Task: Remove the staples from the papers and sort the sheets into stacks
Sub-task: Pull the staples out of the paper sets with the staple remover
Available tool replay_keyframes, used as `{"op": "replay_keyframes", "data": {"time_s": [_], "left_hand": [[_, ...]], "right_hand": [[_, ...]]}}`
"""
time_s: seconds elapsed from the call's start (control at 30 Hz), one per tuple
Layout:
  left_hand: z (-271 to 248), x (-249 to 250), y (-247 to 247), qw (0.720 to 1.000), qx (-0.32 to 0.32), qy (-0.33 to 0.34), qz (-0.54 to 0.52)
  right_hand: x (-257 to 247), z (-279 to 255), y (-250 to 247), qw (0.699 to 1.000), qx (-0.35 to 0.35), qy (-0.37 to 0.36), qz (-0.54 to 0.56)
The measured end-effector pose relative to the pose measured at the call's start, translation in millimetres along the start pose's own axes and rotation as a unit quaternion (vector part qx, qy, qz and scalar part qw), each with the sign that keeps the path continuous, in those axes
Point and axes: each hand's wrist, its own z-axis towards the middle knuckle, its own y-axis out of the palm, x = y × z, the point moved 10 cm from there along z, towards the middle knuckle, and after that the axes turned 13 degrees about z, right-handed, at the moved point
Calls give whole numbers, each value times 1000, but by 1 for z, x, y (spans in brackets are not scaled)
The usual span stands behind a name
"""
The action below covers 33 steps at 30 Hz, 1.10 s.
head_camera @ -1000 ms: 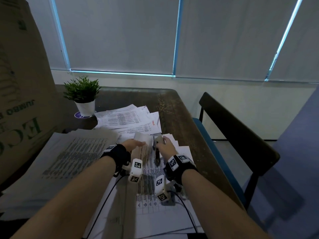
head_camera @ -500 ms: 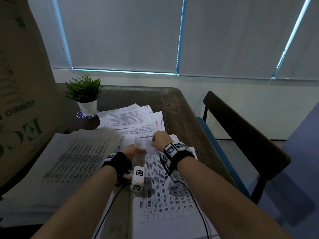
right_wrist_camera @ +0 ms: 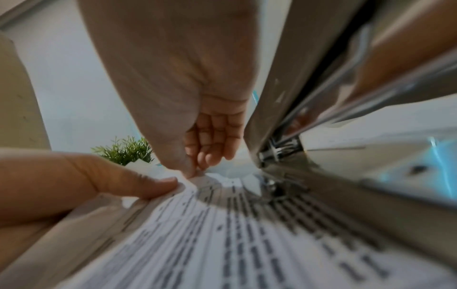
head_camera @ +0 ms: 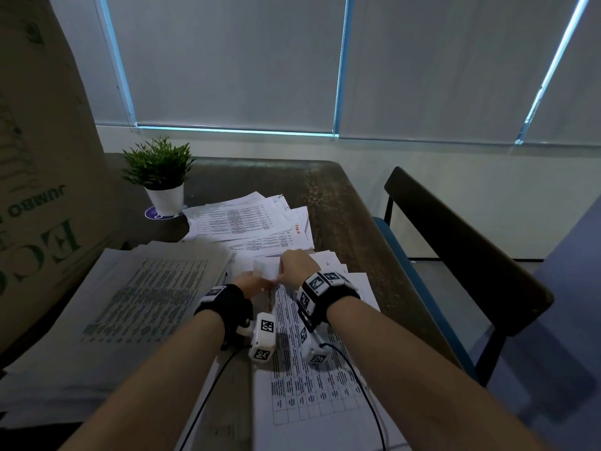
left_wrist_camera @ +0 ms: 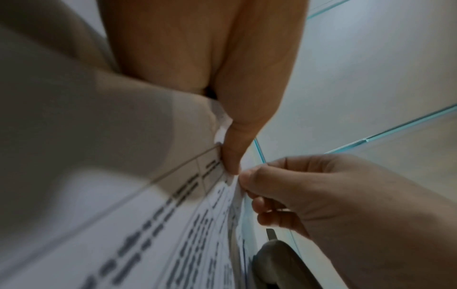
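I've both hands, left (head_camera: 250, 283) and right (head_camera: 297, 266), pinching the limp, tearable papers (head_camera: 305, 353) at the corner.

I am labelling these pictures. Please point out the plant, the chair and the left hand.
plant (head_camera: 156, 164), head view, on its leaves.
chair (head_camera: 455, 242), head view, on its backrest.
left hand (head_camera: 252, 282), head view, on its back.

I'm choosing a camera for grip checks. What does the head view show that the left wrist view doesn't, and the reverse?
Only the head view: the green potted plant, dark wooden table and black chair. Only the left wrist view: the left thumb pressing the white printed sheet's corner. Both: the right hand pinching that corner beside the left hand.
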Motion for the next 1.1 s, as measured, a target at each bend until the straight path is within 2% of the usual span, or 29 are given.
{"op": "replay_keyframes", "data": {"time_s": [0.07, 0.17, 0.37, 0.43, 0.5, 0.6, 0.67, 0.73, 0.87, 0.97, 1.1], "left_hand": [[-1, 2, -3, 999, 21, -6, 38], [-3, 3, -3, 998, 18, -14, 52], [-10, 11, -1, 999, 30, -13, 38], [-15, 15, -3, 998, 35, -24, 39], [-17, 15, -3, 995, 18, -35, 91], [-15, 15, -4, 990, 5, -49, 129], [-15, 14, -5, 987, 1, -62, 148], [-16, 19, -4, 979, -17, -48, 197], [-17, 22, -12, 978, 16, -45, 201], [-18, 22, -8, 968, -5, -44, 248], [-16, 26, -14, 967, 21, -21, 254]], "right_hand": [[-3, 0, 3, 1000, -7, -15, -21], [-5, -2, 3, 999, -14, -28, -14], [16, -5, -6, 998, -8, 35, 54], [9, -7, -8, 999, -13, 23, 29], [-2, -9, -9, 1000, -7, -11, -6], [-23, -13, -1, 987, -6, -70, -147], [-34, -13, 5, 975, -4, -90, -204], [-41, -10, 11, 968, -13, -94, -233], [-46, -7, 21, 958, -35, -90, -269], [-44, -4, 22, 955, -54, -79, -280], [-54, -8, 24, 940, -62, -115, -314]]}}
